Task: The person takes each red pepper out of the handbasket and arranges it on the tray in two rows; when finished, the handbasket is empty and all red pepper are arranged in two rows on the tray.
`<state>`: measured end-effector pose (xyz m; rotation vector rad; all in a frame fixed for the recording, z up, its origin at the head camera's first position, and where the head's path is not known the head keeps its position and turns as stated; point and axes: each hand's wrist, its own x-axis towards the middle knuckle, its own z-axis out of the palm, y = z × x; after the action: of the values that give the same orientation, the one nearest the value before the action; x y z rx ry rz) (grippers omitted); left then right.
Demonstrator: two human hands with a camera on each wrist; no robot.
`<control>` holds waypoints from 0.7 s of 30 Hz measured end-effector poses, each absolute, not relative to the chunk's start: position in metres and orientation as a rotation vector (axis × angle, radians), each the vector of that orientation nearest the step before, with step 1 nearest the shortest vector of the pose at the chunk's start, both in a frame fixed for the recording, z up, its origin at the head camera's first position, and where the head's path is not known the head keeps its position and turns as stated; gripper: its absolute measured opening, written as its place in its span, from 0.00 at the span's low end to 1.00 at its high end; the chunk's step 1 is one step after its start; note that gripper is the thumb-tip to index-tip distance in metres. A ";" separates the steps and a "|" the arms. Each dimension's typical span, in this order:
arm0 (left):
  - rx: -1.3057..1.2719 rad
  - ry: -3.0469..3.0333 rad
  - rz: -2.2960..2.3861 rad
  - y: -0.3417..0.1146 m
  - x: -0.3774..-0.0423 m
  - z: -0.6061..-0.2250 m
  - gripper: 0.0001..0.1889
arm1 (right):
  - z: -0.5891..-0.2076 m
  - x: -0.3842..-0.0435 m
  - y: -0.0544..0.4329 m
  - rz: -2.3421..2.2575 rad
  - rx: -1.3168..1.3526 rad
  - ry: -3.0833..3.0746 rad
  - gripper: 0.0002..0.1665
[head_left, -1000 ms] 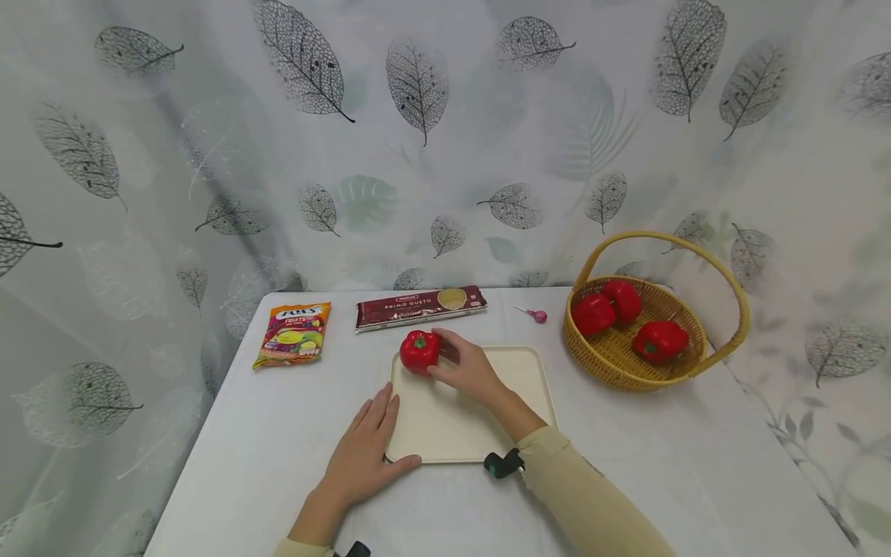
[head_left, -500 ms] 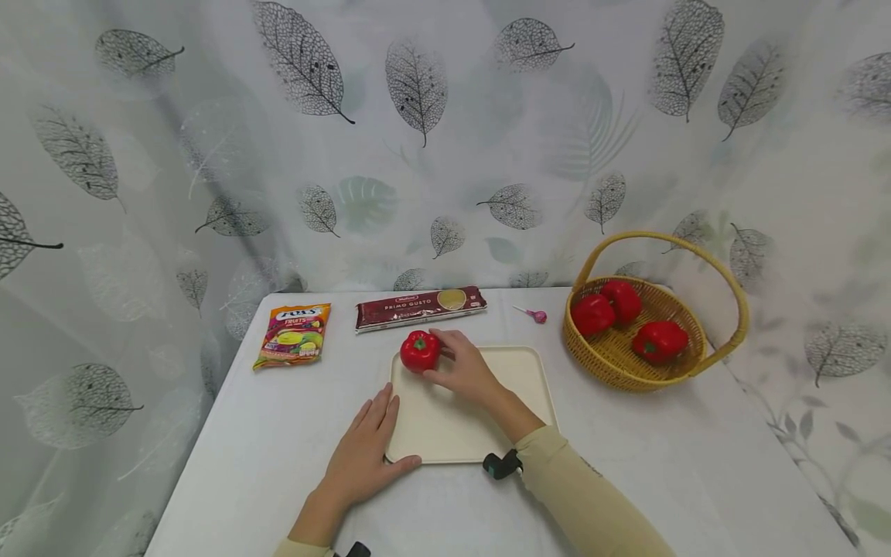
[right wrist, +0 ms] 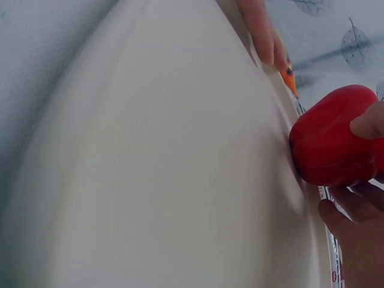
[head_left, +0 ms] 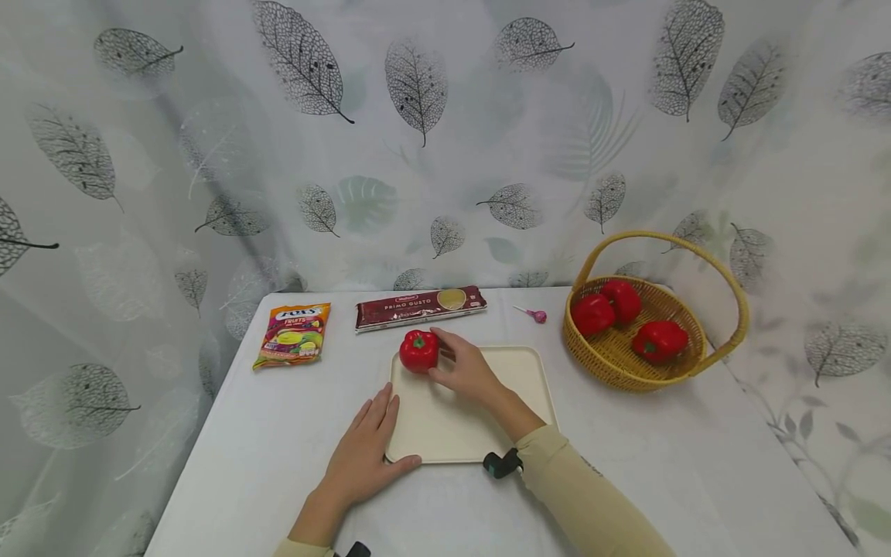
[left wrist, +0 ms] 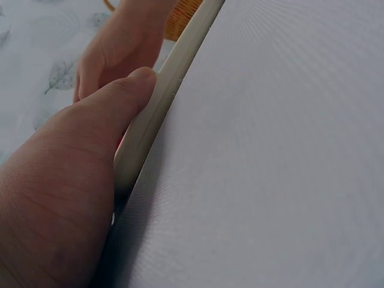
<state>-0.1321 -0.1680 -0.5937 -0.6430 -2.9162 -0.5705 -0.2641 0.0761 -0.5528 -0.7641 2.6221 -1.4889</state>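
Head view footage showed two hands at the lower centre of the frame, above one cream tray [head_left: 473, 425] on a white table [head_left: 264, 456]. One red pepper [head_left: 419, 352] was held by the curled fingers and thumb of the right hand [head_left: 465, 371] at the tray's upper left corner, near the frame's centre; whether the tray was touched by it could not be told. The left hand [head_left: 360, 455] was laid with straight fingers along the tray's left edge, its thumb at the lower rim. Three more peppers [head_left: 660, 341] were contained in one wicker basket [head_left: 600, 365] at the right. One snack bag [head_left: 292, 335] was seen at centre left, one maroon packet [head_left: 421, 308] above the tray, and one lollipop [head_left: 537, 316] to the packet's right.
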 end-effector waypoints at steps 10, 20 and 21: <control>-0.641 -2.960 -0.571 -0.168 -0.132 -0.591 0.61 | -0.552 -0.266 0.074 -1.507 -0.747 2.580 0.48; -0.649 -2.927 -0.550 -0.170 -0.132 -0.594 0.61 | -0.552 -0.267 0.074 -1.499 -0.748 2.578 0.50; -0.648 -2.926 -0.546 -0.170 -0.132 -0.595 0.61 | -0.551 -0.267 0.074 -1.494 -0.752 2.583 0.50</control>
<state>-0.1321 -0.1697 -0.5946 -0.6477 -2.9264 -0.5461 -0.2673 0.0738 -0.5513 -0.7523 2.5831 -1.4943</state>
